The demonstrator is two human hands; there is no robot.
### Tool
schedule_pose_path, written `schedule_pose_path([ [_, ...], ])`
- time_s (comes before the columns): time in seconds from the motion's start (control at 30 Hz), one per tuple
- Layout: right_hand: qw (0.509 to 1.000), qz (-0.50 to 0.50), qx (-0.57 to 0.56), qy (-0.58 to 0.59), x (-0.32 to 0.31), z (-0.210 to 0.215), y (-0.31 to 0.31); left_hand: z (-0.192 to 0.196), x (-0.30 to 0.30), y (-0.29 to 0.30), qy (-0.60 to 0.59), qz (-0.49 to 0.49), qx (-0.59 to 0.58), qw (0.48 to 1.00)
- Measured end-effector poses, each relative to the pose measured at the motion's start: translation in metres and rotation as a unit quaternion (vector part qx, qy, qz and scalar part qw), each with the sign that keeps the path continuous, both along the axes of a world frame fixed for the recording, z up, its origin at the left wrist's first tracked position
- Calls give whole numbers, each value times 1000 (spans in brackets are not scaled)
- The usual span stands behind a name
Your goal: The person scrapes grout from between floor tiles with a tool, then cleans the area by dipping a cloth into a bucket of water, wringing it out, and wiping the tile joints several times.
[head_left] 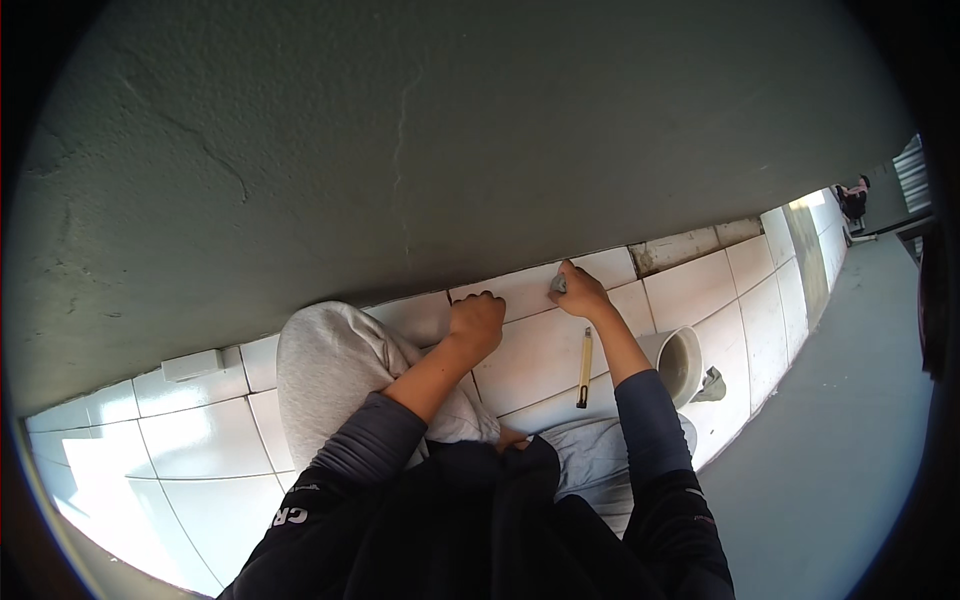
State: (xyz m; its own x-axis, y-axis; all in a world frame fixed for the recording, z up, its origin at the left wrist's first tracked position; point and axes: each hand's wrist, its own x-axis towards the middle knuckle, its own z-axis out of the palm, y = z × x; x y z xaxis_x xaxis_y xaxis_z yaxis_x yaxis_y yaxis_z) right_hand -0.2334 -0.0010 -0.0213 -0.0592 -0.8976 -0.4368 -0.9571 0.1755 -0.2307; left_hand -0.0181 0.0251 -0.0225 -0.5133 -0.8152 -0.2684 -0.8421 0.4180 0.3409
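My right hand [582, 290] is closed around a small grey lump [558, 285], held against the white tiles by the foot of the wall. Whether the lump is cloth or something stiffer, I cannot tell. My left hand [477, 322] makes a fist, knuckles up, low over the tiles beside my bent knee. Its palm is hidden, and nothing shows between the fingers. A yellow utility knife [585, 368] lies on the tiles below my right hand. To the right of my right forearm is a white bucket [682, 362], partly hidden, with a crumpled grey cloth [712, 386] beside it.
A dark grey wall [400, 150] with cracks rises along the tiled ledge [700, 300]. At the wall's foot, a strip of rough bare bed [680, 250] lacks tiles. A loose white tile piece [192, 366] lies at the left. Right of the ledge, the grey floor [800, 460] lies lower.
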Motion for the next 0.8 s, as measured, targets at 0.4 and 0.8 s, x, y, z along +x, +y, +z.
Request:
schedule_pose_path([
  [0.4,996,-24,34,82,-4,4,-2,2,-2,-1,8,11,5,1000],
  [0.8,994,-29,44,99,7,5,-4,-5,-4,-2,9,20,-2,1000],
])
